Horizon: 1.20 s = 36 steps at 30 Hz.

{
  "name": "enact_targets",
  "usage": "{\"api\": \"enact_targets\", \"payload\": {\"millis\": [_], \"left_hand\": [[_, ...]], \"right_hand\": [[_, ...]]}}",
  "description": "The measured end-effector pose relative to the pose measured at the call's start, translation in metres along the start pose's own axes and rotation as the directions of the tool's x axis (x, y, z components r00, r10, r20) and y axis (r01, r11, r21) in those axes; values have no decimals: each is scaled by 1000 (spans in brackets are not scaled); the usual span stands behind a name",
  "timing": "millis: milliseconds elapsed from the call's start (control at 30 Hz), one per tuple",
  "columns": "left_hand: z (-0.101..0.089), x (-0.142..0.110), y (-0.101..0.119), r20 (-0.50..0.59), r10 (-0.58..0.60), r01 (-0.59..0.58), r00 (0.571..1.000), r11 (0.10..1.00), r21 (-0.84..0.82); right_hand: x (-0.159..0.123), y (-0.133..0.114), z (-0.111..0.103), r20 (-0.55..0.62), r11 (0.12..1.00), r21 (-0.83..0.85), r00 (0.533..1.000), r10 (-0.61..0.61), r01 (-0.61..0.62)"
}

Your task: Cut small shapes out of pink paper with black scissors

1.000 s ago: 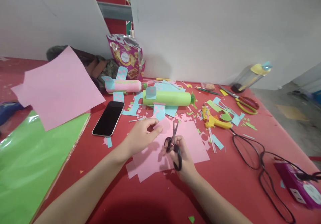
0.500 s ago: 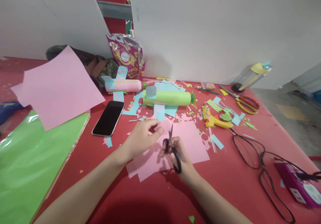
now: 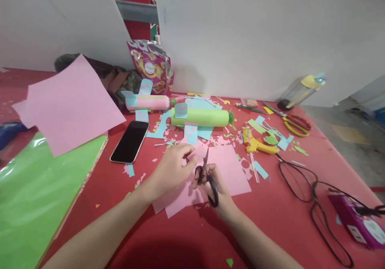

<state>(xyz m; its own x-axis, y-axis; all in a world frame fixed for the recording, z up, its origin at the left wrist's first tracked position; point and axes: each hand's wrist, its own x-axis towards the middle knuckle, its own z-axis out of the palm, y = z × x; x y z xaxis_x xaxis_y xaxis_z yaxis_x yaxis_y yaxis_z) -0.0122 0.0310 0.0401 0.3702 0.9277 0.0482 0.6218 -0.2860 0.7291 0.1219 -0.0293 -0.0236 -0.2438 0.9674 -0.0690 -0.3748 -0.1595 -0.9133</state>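
Note:
My right hand (image 3: 217, 186) grips small black-handled scissors (image 3: 213, 189), fingers through the loops and blades pointing up and away. Just left of the blades, my left hand (image 3: 173, 166) is closed in a pinch on a small piece of pink paper (image 3: 198, 153), partly hidden by the fingers. Below both hands lie pink paper sheets (image 3: 233, 172), overlapping on the red table. Beyond them rests a green paper-covered tube (image 3: 207, 117) with light-blue wings and tail, shaped like an airplane. Behind it to the left is a similar pink tube (image 3: 153, 102).
A phone (image 3: 130, 142) lies left of my hands, near large pink sheets (image 3: 75, 104) and a green plastic-covered pack (image 3: 45, 196). To the right are a yellow glue gun (image 3: 258, 145), its black cord, a purple power box (image 3: 357, 221) and larger scissors (image 3: 293, 124). Paper scraps are scattered around.
The scissors have turned slightly in my right hand, and their blades look closer together. My left hand has shifted very slightly.

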Motion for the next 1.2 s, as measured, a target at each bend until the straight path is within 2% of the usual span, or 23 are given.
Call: {"api": "enact_targets", "payload": {"millis": [233,1200], "left_hand": [[4,-1,-1,-61,-19,19,998,1000,-6],[11,-2,3,-35,-70,68,997,997,-33]], "right_hand": [[0,1,0,-5,1000,-1,1000,10,-10],[2,5,0,-29,996,7,996,-84,85]]}}
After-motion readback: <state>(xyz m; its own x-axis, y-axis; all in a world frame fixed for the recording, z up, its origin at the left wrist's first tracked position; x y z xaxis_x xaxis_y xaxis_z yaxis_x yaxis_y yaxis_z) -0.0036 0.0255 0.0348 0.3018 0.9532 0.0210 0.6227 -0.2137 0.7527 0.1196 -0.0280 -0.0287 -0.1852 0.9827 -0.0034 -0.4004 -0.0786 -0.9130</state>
